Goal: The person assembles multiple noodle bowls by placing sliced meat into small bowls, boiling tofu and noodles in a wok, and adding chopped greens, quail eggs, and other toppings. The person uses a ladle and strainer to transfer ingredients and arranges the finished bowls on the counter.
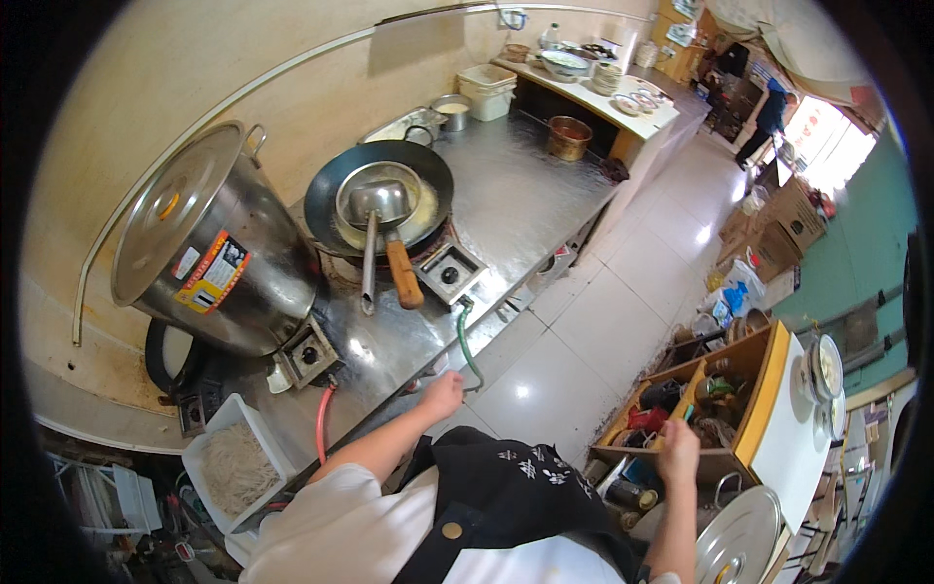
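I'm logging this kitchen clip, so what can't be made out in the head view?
- Right hand: fingers hidden inside the wooden shelf box; any grasp unclear.
- Left hand: at the counter edge, contact too small to tell.
- Big pot: lid hides contents.

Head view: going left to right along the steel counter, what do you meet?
White tub of noodles → big lidded steel pot → black wok with ladle → copper-coloured pot.
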The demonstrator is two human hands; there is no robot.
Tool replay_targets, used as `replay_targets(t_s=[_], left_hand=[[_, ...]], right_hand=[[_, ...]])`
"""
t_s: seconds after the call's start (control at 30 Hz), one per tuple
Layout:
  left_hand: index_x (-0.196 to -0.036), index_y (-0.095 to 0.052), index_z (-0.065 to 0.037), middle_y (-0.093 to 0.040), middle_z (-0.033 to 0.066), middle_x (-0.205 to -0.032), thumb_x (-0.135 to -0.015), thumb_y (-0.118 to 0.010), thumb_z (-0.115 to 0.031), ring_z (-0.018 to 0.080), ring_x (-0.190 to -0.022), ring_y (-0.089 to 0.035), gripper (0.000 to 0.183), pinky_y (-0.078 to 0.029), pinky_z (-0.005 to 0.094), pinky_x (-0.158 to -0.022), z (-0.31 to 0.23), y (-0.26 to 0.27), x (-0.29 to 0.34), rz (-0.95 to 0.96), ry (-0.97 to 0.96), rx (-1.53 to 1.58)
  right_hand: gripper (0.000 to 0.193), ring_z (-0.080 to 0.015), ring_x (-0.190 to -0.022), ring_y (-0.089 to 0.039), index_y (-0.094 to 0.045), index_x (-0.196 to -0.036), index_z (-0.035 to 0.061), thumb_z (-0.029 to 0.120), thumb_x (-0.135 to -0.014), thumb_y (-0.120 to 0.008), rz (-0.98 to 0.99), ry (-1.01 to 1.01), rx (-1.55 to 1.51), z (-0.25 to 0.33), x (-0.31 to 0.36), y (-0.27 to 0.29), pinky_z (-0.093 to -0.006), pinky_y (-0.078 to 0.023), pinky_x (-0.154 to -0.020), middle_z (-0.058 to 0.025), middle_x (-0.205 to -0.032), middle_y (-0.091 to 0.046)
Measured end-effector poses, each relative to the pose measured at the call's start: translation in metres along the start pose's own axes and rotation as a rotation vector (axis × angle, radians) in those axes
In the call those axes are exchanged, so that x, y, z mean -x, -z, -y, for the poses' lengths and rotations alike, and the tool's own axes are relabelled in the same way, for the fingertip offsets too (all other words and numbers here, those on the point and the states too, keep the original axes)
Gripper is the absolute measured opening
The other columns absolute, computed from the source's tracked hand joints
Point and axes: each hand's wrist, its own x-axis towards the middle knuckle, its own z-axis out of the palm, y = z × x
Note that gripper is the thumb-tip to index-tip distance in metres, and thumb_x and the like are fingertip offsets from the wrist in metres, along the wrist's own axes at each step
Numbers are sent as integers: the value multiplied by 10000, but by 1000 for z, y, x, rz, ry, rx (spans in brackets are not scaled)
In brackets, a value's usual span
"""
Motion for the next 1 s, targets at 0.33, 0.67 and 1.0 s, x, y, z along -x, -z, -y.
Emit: replay_targets(t_s=[0.33, 0.67, 1.0], left_hand=[[-1267, -416, 65, -443, 272, -1304, -847, -744, -138, 428, -1220, -476, 570, -395, 451, -1067, -34, 212, -28, -865, -32, -120], [-1289, -418, -86, -603, 105, -874, -935, -640, -109, 200, -652, -574, 419, -465, 351, -566, -100, 272, -90, -526, 414, 487], [-1284, -417, -86, -502, -14, -827, -978, -567, -21, 53, -566, -430, 347, -345, 221, -464, -192, 285, -111, -806, 354, 660]], right_hand=[[247, -364, -889, -705, -627, -1097, 9, 20, -859, -563, 485, 429, -443, 191, -133, -143, -436, -564, -816, -184, -943, -719], [578, -248, -933, -697, -382, -1455, 35, 415, -1045, -534, 1808, -34, -999, 356, -242, -206, -361, -575, -749, -171, -1168, -669], [225, -138, -686, -551, -581, -1060, 124, 332, -994, -634, 2217, -278, -1144, 423, -249, -193, -288, -437, -602, -3, -825, -557]])
